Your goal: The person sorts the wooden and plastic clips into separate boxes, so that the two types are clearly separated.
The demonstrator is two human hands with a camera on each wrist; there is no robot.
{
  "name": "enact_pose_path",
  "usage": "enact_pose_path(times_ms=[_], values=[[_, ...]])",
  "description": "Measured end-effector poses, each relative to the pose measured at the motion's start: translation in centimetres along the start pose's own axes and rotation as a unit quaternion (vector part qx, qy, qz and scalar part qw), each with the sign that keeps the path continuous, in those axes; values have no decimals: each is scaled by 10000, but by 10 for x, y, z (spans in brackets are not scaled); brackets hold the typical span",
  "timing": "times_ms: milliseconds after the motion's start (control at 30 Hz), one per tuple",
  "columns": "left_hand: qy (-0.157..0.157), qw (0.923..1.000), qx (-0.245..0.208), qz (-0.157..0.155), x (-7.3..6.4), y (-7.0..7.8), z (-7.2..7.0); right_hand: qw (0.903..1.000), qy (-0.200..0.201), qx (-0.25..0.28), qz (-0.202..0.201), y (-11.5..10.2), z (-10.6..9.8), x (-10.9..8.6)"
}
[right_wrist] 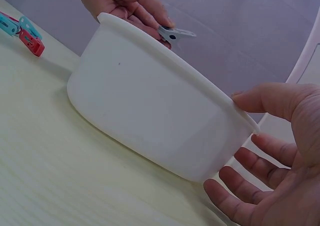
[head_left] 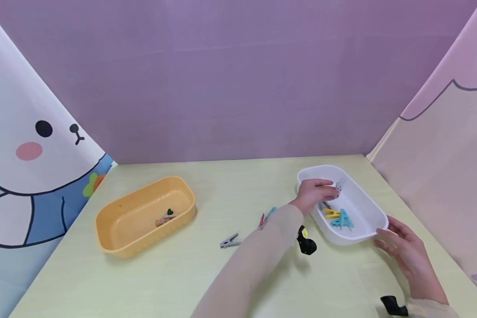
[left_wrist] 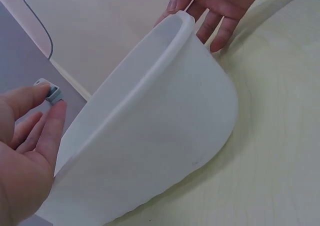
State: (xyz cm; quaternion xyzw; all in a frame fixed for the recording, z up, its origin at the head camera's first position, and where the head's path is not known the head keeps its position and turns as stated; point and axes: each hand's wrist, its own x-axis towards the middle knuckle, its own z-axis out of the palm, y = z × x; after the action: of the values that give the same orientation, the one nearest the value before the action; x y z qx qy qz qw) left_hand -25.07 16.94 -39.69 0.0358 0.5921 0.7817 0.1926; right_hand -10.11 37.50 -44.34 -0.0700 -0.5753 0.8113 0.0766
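Observation:
My left hand (head_left: 315, 194) pinches a grey clothespin (left_wrist: 49, 90) between thumb and fingertips, over the far left part of a white plastic basin (head_left: 363, 203). In the right wrist view the clothespin (right_wrist: 176, 33) points away from the fingers. Inside the basin lie a yellow clothespin (head_left: 331, 213), light-blue clothespins (head_left: 343, 219) and a dark one partly hidden. My right hand (head_left: 406, 251) grips the basin's near right corner, thumb at the rim (right_wrist: 240, 111) and the other fingers spread along the outside.
A grey clothespin (head_left: 230, 241) lies mid-table. Red and light-blue clothespins (right_wrist: 31, 36) lie close together, partly behind my left forearm (head_left: 258, 251) in the head view. A yellow basin (head_left: 123, 247) at the left holds small clips (head_left: 166, 218). Fabric walls (head_left: 238, 88) border the table.

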Motion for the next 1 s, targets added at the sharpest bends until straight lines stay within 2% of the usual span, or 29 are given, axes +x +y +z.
enact_pose_path(times_ms=[267,467,667,1000], values=[[-30,9996,272,-43,0,-1,5,9999,5,-127,-58,0,-2,1],[124,9957,846,-366,2,3,5,9998,-48,-166,-61,1,-3,3],[-12,9898,1327,-524,0,10,4,9998,-94,-166,-70,2,-3,5],[-123,9922,1109,-560,5,6,4,9999,-50,-125,-30,1,-2,1]])
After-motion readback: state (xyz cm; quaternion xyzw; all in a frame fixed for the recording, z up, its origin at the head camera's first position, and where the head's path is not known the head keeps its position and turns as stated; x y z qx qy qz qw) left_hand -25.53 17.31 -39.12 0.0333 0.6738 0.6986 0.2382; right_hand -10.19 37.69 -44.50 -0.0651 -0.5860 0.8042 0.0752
